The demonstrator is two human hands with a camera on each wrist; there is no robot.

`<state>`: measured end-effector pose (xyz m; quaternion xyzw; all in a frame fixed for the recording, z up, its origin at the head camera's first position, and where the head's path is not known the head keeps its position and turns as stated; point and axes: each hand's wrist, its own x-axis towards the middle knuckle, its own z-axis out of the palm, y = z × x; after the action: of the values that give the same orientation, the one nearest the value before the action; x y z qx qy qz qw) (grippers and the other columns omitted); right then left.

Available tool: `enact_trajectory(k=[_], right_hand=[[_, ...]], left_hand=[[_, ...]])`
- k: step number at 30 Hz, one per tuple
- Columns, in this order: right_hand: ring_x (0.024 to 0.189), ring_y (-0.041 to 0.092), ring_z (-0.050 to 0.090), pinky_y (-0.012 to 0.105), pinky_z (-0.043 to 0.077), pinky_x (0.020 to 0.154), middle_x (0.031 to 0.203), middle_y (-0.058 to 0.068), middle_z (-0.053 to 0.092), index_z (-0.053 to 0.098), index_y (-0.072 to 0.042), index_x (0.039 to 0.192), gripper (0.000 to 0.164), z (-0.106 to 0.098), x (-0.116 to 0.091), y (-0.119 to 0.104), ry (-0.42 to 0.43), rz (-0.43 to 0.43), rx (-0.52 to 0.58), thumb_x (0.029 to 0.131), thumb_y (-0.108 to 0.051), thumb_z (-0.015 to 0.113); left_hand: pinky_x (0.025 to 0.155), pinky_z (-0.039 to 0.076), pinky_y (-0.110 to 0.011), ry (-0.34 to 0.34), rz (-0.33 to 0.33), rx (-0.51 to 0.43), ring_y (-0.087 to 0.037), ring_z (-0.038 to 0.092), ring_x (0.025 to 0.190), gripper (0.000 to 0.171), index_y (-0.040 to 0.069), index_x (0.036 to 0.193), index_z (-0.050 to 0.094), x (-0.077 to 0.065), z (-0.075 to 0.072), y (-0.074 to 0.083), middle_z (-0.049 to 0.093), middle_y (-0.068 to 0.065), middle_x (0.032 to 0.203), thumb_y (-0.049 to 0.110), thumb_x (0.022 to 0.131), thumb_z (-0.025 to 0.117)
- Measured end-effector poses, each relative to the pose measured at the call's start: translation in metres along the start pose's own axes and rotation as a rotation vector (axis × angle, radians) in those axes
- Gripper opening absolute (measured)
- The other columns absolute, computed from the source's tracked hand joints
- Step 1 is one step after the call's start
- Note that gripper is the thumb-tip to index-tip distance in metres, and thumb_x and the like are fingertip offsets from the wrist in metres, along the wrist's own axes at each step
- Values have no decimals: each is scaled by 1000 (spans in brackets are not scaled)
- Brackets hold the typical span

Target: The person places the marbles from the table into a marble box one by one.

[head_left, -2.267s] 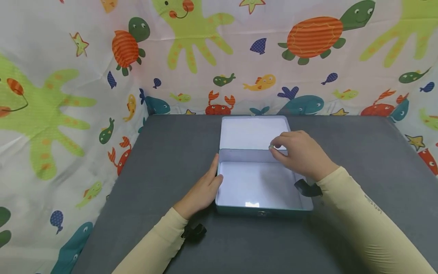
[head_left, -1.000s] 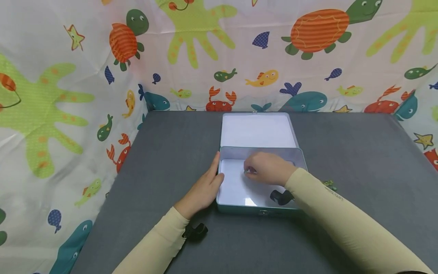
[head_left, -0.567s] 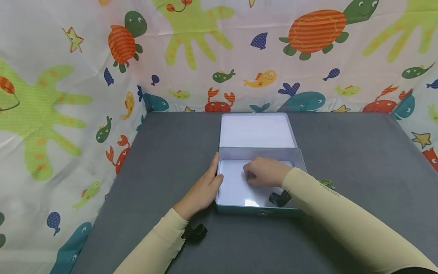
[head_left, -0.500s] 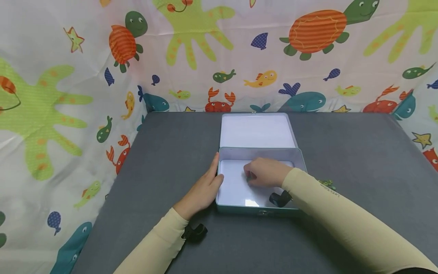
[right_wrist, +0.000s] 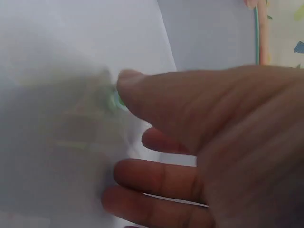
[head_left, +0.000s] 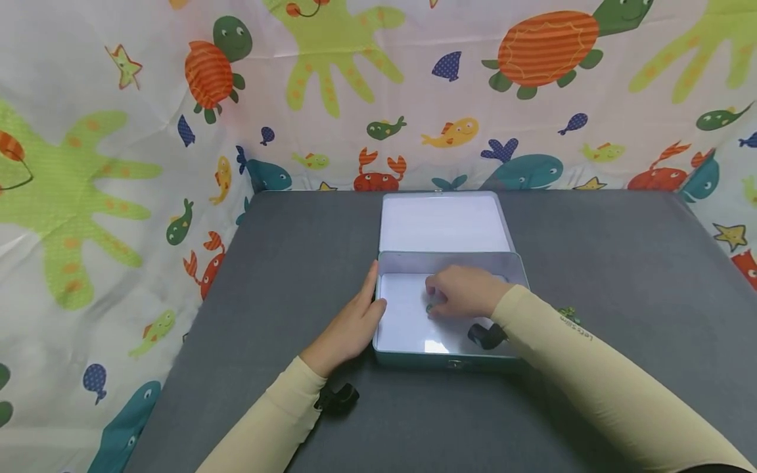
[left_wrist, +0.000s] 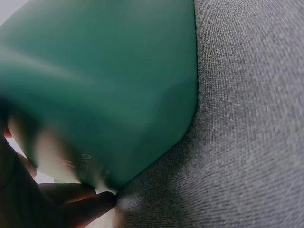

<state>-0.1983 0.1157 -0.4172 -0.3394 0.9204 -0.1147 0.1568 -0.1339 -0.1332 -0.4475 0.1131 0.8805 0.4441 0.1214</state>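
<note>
A green tin box (head_left: pixel 414 360) with a pale inside lies with its lid (head_left: pixel 446 223) folded back. My left hand (head_left: pixel 349 325) holds its left wall, thumb over the rim and fingers along the outer side. Inside the box, my right hand (head_left: pixel 464 292) is low over the floor, thumb and fingers parted. Right at the thumb tip is a small green, partly clear round thing (right_wrist: pixel 119 100), partly hidden by the thumb and blurred in the right wrist view; its kind does not show.
Small green pieces (head_left: pixel 570 313) lie on the grey table (head_left: pixel 307 249) right of the box, partly behind the right sleeve. A curtain printed with sea animals (head_left: pixel 349 59) stands at the back and sides. Black wrist mounts (head_left: pixel 338 401) sit under the wrists.
My right hand has moved from above the box's right back rim down into its middle. Lately its thumb and fingers have parted, showing the green thing. The left hand stays on the wall.
</note>
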Motion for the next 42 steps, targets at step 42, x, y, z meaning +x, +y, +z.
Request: enact_trajectory(k=[42], right_hand=[[86,20,67,48,62,78,104,7,76,76,-6,120,24,-56,-137,44,381,279,110,100,-20,71]], left_hand=[[127,23,-48,18,-23,-23,-13,19,157,67,41,169,-1,3,3,-2,8,16,173,38,111,34]])
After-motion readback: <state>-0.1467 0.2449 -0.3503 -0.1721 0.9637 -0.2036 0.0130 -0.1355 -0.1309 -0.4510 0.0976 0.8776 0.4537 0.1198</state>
